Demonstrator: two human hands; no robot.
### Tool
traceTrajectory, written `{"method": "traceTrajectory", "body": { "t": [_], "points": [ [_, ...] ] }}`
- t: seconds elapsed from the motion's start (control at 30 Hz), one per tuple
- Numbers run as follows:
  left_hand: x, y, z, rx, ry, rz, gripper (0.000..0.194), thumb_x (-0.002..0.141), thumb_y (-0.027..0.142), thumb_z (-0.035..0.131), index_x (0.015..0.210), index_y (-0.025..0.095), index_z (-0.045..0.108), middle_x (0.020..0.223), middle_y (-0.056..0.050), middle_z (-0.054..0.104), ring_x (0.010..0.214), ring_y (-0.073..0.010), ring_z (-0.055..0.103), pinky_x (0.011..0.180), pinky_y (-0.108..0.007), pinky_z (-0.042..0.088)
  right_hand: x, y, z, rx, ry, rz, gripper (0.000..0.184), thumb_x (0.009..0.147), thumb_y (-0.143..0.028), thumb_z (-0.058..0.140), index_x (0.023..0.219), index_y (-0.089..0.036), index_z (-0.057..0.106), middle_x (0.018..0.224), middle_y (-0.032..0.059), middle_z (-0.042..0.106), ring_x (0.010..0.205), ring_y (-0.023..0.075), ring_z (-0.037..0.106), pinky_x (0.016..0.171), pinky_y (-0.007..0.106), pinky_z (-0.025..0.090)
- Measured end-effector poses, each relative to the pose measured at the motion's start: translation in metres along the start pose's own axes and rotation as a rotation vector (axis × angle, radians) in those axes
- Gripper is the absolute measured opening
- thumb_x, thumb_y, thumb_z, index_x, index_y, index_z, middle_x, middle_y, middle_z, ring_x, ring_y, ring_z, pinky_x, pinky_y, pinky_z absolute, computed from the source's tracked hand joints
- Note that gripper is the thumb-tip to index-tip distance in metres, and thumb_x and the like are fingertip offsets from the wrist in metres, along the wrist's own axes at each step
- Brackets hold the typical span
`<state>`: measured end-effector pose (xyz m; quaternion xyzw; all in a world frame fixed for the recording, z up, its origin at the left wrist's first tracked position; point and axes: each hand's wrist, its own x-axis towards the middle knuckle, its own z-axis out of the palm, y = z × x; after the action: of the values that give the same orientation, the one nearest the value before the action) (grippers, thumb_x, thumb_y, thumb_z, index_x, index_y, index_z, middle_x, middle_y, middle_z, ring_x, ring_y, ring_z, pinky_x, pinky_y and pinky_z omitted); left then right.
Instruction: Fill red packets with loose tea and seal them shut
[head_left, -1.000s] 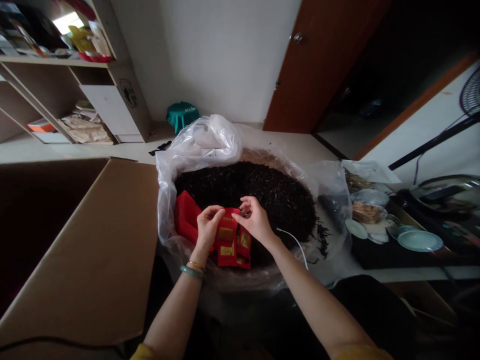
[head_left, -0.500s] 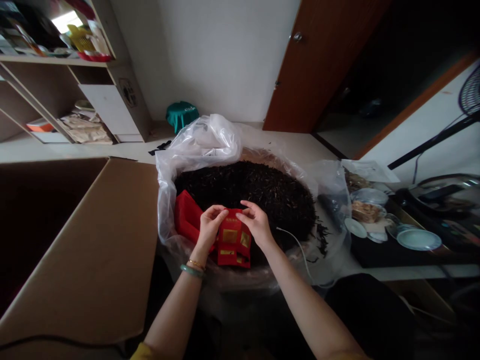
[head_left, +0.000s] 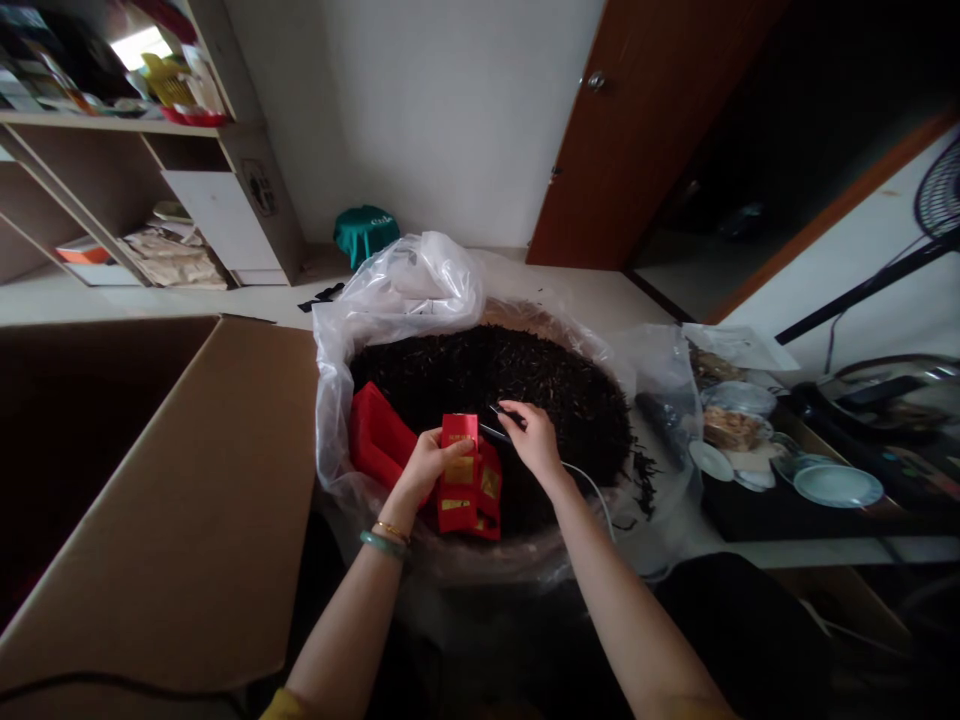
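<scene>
My left hand (head_left: 433, 462) grips a red packet with gold panels (head_left: 459, 500), thumb on its front near the upper end. Other red and gold packets lie partly behind it on the right. To the right, my right hand (head_left: 531, 437) is closed in a pinch above the dark leaf pile (head_left: 555, 375). Something small and dark shows at its fingertips, too small to make out. Just under those fingers is a thin pale strip (head_left: 493, 432). A larger red bag (head_left: 375, 435) rests at the left of the pile, beside my left hand.
Clear plastic sheeting (head_left: 330, 370) surrounds the leaves. A white cable (head_left: 596, 485) runs over the right side of the pile. An open cardboard box (head_left: 210, 480) stands at left. Dishes, including a pale plate (head_left: 838, 482), sit on the low table at right.
My right hand has left the packet's top edge and moved right, over the leaves, into a pinch. The left hand has shifted down slightly and keeps hold of the packet.
</scene>
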<state>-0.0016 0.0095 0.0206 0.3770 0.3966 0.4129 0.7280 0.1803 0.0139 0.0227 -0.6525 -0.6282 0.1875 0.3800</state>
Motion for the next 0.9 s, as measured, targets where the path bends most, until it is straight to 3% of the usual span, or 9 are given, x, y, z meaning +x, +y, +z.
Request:
{"method": "traceTrajectory", "body": {
  "t": [0.13,0.27,0.4,0.5,0.57,0.67,0.8,0.9],
  "points": [
    [-0.001,0.004,0.002,-0.042,0.050,-0.015,0.046,0.053,0.038,0.084,0.085,0.010,0.067,0.079,-0.010,0.073,0.058,-0.0171,0.067,0.055,-0.027,0.053,-0.002,0.015,0.004,-0.605,-0.168,0.015,0.056,0.074,-0.017,0.067,0.129,-0.016,0.052,0.116,0.0157,0.062,0.107,0.0303,0.054,0.087,0.041,0.045],
    [-0.002,0.006,0.002,-0.040,0.034,-0.023,0.048,0.050,0.037,0.086,0.085,0.010,0.068,0.081,-0.011,0.074,0.058,-0.0174,0.067,0.055,-0.027,0.054,-0.003,0.016,0.017,-0.789,-0.235,0.026,0.056,0.079,-0.019,0.062,0.132,-0.016,0.047,0.115,0.0165,0.061,0.106,0.0295,0.054,0.084,0.038,0.045],
    [-0.002,0.005,0.001,-0.012,0.036,0.006,0.048,0.049,0.035,0.087,0.084,0.009,0.069,0.082,-0.011,0.074,0.060,-0.0182,0.067,0.056,-0.027,0.054,0.006,0.018,0.006,-0.668,-0.210,0.085,0.048,0.082,-0.022,0.058,0.130,-0.016,0.049,0.115,0.0165,0.062,0.103,0.0273,0.059,0.081,0.035,0.047],
    [-0.001,0.003,0.000,-0.026,0.028,0.009,0.047,0.048,0.036,0.087,0.082,0.009,0.070,0.082,-0.011,0.074,0.061,-0.0182,0.068,0.058,-0.027,0.053,0.013,0.021,-0.018,-0.380,-0.186,0.089,0.046,0.082,-0.027,0.060,0.126,-0.015,0.054,0.116,0.0146,0.064,0.103,0.0263,0.061,0.083,0.035,0.049],
    [-0.001,0.003,0.000,-0.029,0.015,0.009,0.046,0.048,0.036,0.087,0.081,0.009,0.070,0.080,-0.010,0.074,0.061,-0.0185,0.068,0.059,-0.027,0.053,0.014,0.019,-0.034,-0.108,-0.250,0.043,0.046,0.081,-0.032,0.062,0.123,-0.016,0.057,0.108,0.0105,0.069,0.093,0.0238,0.065,0.075,0.033,0.052],
    [-0.002,0.003,0.000,0.001,-0.013,0.013,0.044,0.051,0.037,0.086,0.081,0.009,0.070,0.075,-0.009,0.073,0.062,-0.0190,0.068,0.059,-0.027,0.053,0.012,0.005,-0.050,0.201,-0.457,0.038,0.050,0.078,-0.038,0.064,0.123,-0.017,0.059,0.097,0.0064,0.073,0.076,0.0201,0.068,0.063,0.031,0.055],
    [-0.003,0.001,-0.002,0.031,-0.054,0.014,0.041,0.052,0.035,0.086,0.079,0.010,0.071,0.072,-0.007,0.073,0.059,-0.0173,0.067,0.058,-0.026,0.052,0.011,-0.023,-0.050,0.199,-0.540,-0.052,0.043,0.071,-0.031,0.072,0.112,-0.020,0.067,0.113,0.0068,0.069,0.101,0.0247,0.065,0.090,0.040,0.051],
    [-0.003,-0.001,-0.003,0.051,-0.086,0.007,0.037,0.054,0.035,0.085,0.078,0.010,0.072,0.072,-0.007,0.073,0.059,-0.0165,0.066,0.059,-0.026,0.052,0.012,-0.037,-0.044,0.120,-0.523,-0.078,0.037,0.071,-0.026,0.071,0.108,-0.020,0.069,0.111,0.0071,0.070,0.103,0.0257,0.065,0.094,0.041,0.049]
  ]
}}
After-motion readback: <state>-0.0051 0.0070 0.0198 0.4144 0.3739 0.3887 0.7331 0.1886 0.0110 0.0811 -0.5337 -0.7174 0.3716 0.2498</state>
